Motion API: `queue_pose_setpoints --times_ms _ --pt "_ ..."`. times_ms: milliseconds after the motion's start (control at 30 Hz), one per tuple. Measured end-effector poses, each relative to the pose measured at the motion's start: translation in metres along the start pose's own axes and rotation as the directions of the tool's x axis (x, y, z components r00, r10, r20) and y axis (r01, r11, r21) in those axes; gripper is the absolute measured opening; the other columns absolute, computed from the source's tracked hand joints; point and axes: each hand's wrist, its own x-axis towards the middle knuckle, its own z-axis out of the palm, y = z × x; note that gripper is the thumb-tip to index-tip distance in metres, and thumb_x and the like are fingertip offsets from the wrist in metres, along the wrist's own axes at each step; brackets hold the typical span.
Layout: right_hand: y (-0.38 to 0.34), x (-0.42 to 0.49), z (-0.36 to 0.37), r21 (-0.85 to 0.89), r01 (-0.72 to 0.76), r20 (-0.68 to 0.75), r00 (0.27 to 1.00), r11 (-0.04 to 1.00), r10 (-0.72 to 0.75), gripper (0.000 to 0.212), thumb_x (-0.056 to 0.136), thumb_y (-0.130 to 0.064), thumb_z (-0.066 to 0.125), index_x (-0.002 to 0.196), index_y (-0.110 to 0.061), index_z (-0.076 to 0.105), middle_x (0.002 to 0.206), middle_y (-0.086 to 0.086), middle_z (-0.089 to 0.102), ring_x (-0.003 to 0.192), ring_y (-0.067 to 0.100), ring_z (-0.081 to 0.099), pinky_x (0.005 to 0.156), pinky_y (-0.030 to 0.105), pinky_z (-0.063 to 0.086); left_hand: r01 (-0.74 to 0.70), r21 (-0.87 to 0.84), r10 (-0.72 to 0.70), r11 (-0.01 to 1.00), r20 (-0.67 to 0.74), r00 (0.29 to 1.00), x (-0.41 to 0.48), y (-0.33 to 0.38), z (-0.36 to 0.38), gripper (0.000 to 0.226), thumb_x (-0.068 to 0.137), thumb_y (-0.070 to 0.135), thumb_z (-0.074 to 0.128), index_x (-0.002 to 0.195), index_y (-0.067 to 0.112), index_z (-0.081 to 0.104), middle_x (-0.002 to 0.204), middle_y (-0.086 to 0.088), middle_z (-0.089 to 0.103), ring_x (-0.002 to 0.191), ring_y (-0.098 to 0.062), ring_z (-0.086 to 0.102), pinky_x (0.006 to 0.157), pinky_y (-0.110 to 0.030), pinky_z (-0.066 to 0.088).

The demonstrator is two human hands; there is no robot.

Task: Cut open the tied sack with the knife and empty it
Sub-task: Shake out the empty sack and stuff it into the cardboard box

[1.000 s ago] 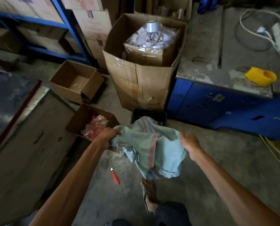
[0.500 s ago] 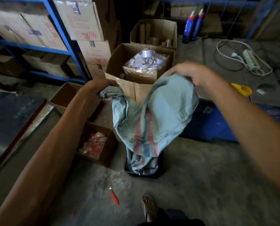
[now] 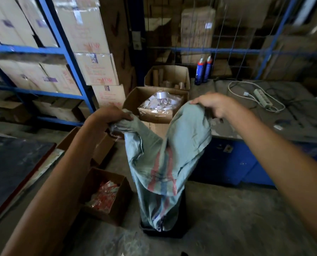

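A pale green woven sack (image 3: 163, 163) with red and blue stripes hangs upside down and limp between my hands. My left hand (image 3: 111, 115) grips one bunched corner of it. My right hand (image 3: 213, 104) pinches the other corner, slightly higher. The sack's lower end dips into a black crate (image 3: 180, 231) on the floor, and what lies inside the crate is hidden. The knife is out of view.
A small carton of red packets (image 3: 104, 196) stands left of the crate. Behind are a tall open carton with silver rolls (image 3: 159, 106), blue shelving with boxes (image 3: 65, 52), and a blue workbench (image 3: 237, 163) bearing a power strip (image 3: 263, 98). A dark tabletop (image 3: 12, 163) sits at left.
Both hands have lifted the sack from waist height to well above the crate, so it now hangs full length. The red knife on the floor has left the view.
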Motion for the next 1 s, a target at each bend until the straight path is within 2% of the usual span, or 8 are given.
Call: queue_pose_setpoints --times_ms 133,233,400,567,633,800,933,1000 --pt "-0.031 -0.013 -0.002 0.054 0.136 0.017 0.99 0.989 -0.137 0.021 0.088 -0.031 0.07 0.098 -0.013 0.068 0.11 0.011 0.069 0.084 0.018 0.064 0.075 0.031 0.056 -0.399 0.301 0.436 0.866 -0.067 0.897 -0.03 0.028 -0.006 0.026 0.09 0.043 0.074 0.105 0.022 0.073 0.119 -0.003 0.068 0.115 -0.023 0.06 0.095 -0.035 0.047" --pt "-0.062 -0.031 0.0 0.158 0.171 0.129 0.973 0.972 -0.192 0.039 0.092 -0.042 0.061 0.119 -0.013 0.056 0.096 0.007 0.062 0.075 0.014 0.061 0.058 0.023 0.051 -0.603 -0.061 0.606 0.796 0.076 0.792 -0.034 0.048 0.008 0.017 0.099 0.027 0.065 0.111 0.021 0.076 0.106 0.015 0.075 0.102 0.0 0.071 0.086 -0.017 0.051" --pt "-0.09 -0.047 -0.006 0.405 0.187 0.204 0.936 0.895 -0.288 0.048 0.095 -0.045 0.054 0.131 -0.017 0.037 0.09 0.013 0.064 0.059 0.02 0.068 0.054 0.027 0.057 -0.279 -0.768 0.568 0.577 0.131 0.813 -0.018 0.054 0.04 0.061 0.102 0.048 0.048 0.14 0.001 0.059 0.135 -0.021 0.067 0.125 -0.033 0.065 0.108 -0.042 0.052" --pt "-0.066 -0.059 -0.015 -0.156 0.453 -0.231 0.847 0.878 -0.478 0.071 0.092 -0.063 0.043 0.138 -0.008 0.045 0.115 0.027 0.061 0.092 0.021 0.063 0.087 0.051 0.055 -0.174 -0.894 0.576 0.413 0.108 0.81 0.002 0.06 0.04 0.091 0.083 0.08 0.055 0.13 0.002 0.052 0.135 -0.027 0.047 0.121 -0.043 0.047 0.109 -0.048 0.038" --pt "-0.035 -0.073 -0.011 -0.196 0.478 -0.196 0.837 0.856 -0.512 0.077 0.081 -0.076 0.049 0.14 -0.028 0.037 0.125 0.0 0.055 0.114 0.017 0.055 0.095 0.044 0.047 -0.161 -0.921 0.54 0.354 0.061 0.839 0.011 0.062 0.037 0.1 0.092 0.081 0.032 0.143 -0.003 0.05 0.144 -0.028 0.052 0.135 -0.04 0.05 0.121 -0.046 0.034" --pt "0.046 -0.079 0.026 -0.491 0.406 -0.028 0.877 0.771 -0.48 0.146 0.045 -0.063 0.089 0.146 -0.051 -0.017 0.158 0.009 0.024 0.137 0.028 0.039 0.107 0.051 0.042 -0.174 -0.93 0.517 0.325 0.02 0.856 0.022 0.059 0.036 0.096 0.093 0.076 0.032 0.145 -0.003 0.05 0.144 -0.024 0.059 0.139 -0.037 0.051 0.122 -0.051 0.032" --pt "0.048 -0.054 0.022 -0.452 0.433 -0.251 0.777 0.78 -0.577 0.123 0.071 -0.006 0.082 0.151 -0.043 -0.002 0.126 0.009 0.06 0.092 0.025 0.068 0.072 0.04 0.06 -0.427 -0.773 0.575 0.47 -0.099 0.812 0.013 0.055 0.04 0.063 0.084 0.045 0.065 0.138 0.013 0.062 0.138 -0.014 0.064 0.137 -0.04 0.052 0.105 -0.044 0.049" --pt "0.033 -0.056 -0.003 -0.265 0.514 -0.288 0.765 0.816 -0.576 0.111 0.07 -0.006 0.083 0.148 -0.043 0.014 0.114 0.0 0.06 0.093 0.024 0.069 0.08 0.047 0.059 -0.575 -0.591 0.663 0.566 -0.088 0.743 0.011 0.043 0.036 0.091 0.068 0.046 0.081 0.15 0.025 0.049 0.148 0.0 0.054 0.136 -0.023 0.054 0.11 -0.036 0.05"
